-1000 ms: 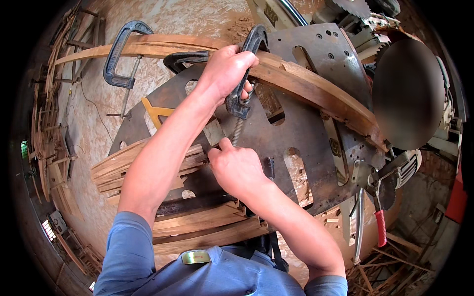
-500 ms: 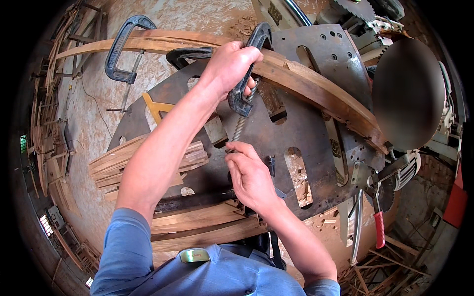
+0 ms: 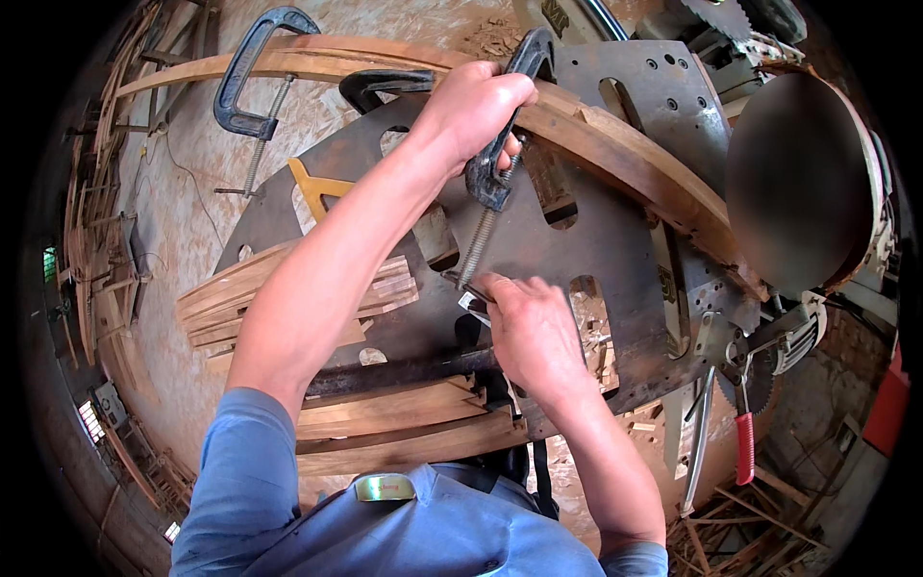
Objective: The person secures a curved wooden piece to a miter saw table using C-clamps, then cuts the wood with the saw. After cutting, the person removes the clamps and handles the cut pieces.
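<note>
My left hand (image 3: 476,111) is closed around the frame of a black C-clamp (image 3: 487,183), which is set over a long curved wooden beam (image 3: 625,159). The clamp's threaded screw (image 3: 478,242) points down toward me. At its lower end, my right hand (image 3: 534,332), back upward, has its fingers curled on the small cross handle (image 3: 465,286); its fingertips are partly hidden. Another C-clamp (image 3: 245,123) sits on the beam farther left. Between them, a third dark clamp (image 3: 380,87) shows in part behind my left wrist.
Below the beam lies a slotted dark metal plate (image 3: 615,260). Thin wooden strips (image 3: 240,298) and a yellow angled piece (image 3: 312,188) rest at its left. Boards (image 3: 394,413) lie near me. A red-handled tool (image 3: 744,442) hangs at right. A toothed saw blade (image 3: 721,14) stands far right.
My right hand has turned about the screw's end, from a pinch to back upward, and shifted right. My left hand keeps its hold on the clamp. The whole view has shifted slightly.
</note>
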`<state>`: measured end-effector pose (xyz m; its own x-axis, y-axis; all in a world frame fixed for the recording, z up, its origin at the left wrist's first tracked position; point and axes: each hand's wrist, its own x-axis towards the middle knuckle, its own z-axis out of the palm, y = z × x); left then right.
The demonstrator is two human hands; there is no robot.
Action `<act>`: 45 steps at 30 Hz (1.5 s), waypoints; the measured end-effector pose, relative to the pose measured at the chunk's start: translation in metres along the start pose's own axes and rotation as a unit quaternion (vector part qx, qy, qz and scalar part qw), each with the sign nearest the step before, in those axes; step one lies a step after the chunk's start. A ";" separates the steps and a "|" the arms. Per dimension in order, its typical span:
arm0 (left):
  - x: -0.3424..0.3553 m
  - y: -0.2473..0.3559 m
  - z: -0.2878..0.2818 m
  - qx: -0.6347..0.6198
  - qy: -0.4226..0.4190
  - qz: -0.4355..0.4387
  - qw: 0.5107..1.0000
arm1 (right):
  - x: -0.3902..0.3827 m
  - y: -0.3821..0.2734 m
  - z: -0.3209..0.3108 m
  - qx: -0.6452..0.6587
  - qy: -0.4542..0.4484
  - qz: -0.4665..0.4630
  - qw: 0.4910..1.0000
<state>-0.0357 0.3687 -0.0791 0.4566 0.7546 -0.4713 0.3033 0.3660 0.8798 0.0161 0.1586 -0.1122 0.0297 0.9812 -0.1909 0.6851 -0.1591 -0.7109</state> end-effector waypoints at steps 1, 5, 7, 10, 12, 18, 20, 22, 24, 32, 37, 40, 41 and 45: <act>0.003 -0.001 -0.001 0.006 0.003 0.001 1.000 | 0.001 -0.001 -0.004 -0.067 0.040 -0.037 0.996; 0.004 -0.005 0.001 -0.007 0.007 0.000 1.000 | 0.004 -0.001 -0.011 -0.104 -0.048 -0.029 0.993; 0.004 -0.004 0.000 0.009 0.013 -0.002 1.000 | 0.005 0.000 -0.003 -0.055 -0.049 -0.013 0.997; 0.005 -0.005 0.000 0.009 0.009 0.001 1.000 | 0.007 0.003 0.000 -0.037 -0.038 -0.023 0.998; 0.005 -0.005 -0.001 0.009 0.009 0.005 1.000 | 0.009 0.003 -0.002 -0.057 -0.031 -0.038 0.997; 0.004 -0.006 -0.001 0.004 0.013 -0.001 1.000 | 0.021 -0.013 -0.006 -0.091 -0.015 -0.067 0.993; 0.004 -0.004 0.002 0.006 0.015 0.005 1.000 | 0.028 -0.019 -0.001 -0.117 0.057 -0.123 0.984; 0.003 -0.003 0.003 0.013 0.019 0.004 1.000 | 0.036 -0.027 0.007 -0.156 0.051 -0.191 0.968; 0.003 -0.001 0.002 0.020 0.021 0.005 1.000 | 0.044 -0.033 0.021 -0.258 0.001 -0.192 0.947; 0.004 -0.004 0.002 0.022 0.019 0.007 1.000 | 0.061 -0.029 0.039 -0.223 -0.063 -0.179 0.956; 0.003 -0.003 0.004 0.035 0.021 0.017 0.999 | 0.058 -0.021 0.047 -0.146 0.027 -0.204 0.968; 0.005 -0.005 0.003 0.025 0.017 0.015 0.999 | 0.057 -0.023 0.045 -0.174 0.025 -0.218 0.960; 0.005 -0.005 0.002 0.026 0.018 0.015 0.999 | 0.057 -0.025 0.044 -0.187 0.016 -0.223 0.957; 0.005 -0.004 0.003 0.031 0.022 0.014 0.999 | 0.059 -0.044 0.039 -0.259 -0.055 -0.191 0.945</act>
<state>-0.0316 0.3695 -0.0848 0.4289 0.7876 -0.4424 0.3435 0.3107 0.8862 -0.0407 0.2194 -0.1183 -0.3488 0.9340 -0.0773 0.8959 0.3081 -0.3202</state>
